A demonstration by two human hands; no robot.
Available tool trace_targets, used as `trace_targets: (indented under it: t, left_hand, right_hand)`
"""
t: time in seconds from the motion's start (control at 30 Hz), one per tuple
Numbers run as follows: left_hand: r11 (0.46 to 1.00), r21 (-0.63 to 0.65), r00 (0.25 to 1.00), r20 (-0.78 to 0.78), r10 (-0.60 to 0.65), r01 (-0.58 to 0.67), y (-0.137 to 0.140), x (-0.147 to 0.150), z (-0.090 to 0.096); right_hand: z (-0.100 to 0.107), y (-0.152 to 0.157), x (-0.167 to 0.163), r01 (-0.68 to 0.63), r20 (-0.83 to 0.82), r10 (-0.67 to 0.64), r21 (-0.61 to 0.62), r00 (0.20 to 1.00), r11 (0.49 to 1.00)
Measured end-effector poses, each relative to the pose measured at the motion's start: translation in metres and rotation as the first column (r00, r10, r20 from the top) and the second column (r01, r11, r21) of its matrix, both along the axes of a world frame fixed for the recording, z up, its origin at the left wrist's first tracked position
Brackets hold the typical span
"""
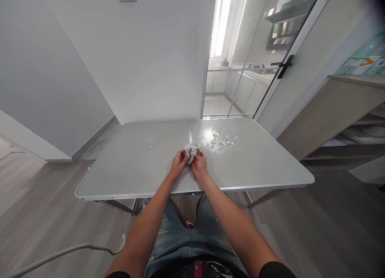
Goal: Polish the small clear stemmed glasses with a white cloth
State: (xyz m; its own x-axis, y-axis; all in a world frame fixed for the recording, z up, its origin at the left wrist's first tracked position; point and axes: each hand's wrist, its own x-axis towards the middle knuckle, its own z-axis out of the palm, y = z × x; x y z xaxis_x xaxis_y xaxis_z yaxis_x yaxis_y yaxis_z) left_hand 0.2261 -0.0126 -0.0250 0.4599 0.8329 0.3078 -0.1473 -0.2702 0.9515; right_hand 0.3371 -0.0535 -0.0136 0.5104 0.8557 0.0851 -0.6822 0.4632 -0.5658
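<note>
Gray cloth (191,149): all crumpled up between the two hands, over the middle seam (189,130) of the table (120,169).
Left hand (178,164): fingers closed on the left side of the cloth.
Right hand (199,163): fingers closed on the right side.
Stemmed glasses (223,140): three, close together, past the right hand.
Far-left glass (148,139): by itself, see-through and faint.

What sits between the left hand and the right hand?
In the head view, a crumpled pale cloth lies between the left hand and right hand, held by both; whether it wraps anything cannot be seen.
</note>
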Motion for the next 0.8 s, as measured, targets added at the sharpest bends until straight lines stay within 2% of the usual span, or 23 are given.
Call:
trace_targets:
  t: [0.2, 0.43, 0.63, 0.7, 0.8]
  left_hand:
    - [0.999, -0.028, 0.999, -0.012, 0.045, -0.045, -0.002, -0.001, 0.005]
    - [0.996, 0.089, 0.998, -0.060, 0.026, -0.020, -0.005, -0.004, 0.014]
    - [0.994, -0.041, 0.995, -0.030, 0.099, -0.100, -0.001, -0.005, 0.006]
    - [0.991, -0.039, 0.991, -0.040, 0.126, -0.128, -0.001, -0.005, 0.006]
    - [0.993, 0.013, 0.989, -0.090, 0.114, -0.113, -0.001, -0.005, 0.009]
  right_hand:
    - [0.002, -0.004, 0.004, 0.056, 0.012, -0.056, -0.011, 0.998, 0.998]
    - [0.005, -0.001, -0.006, 0.042, 0.179, -0.035, -0.038, 0.983, 0.998]
    - [0.004, -0.003, -0.006, -0.017, 0.267, 0.023, -0.026, 0.963, 1.000]
    - [0.005, -0.005, -0.005, -0.042, 0.247, 0.046, -0.023, 0.968, 0.999]
    - [0.006, -0.006, -0.003, -0.037, 0.127, 0.037, -0.008, 0.991, 0.999]
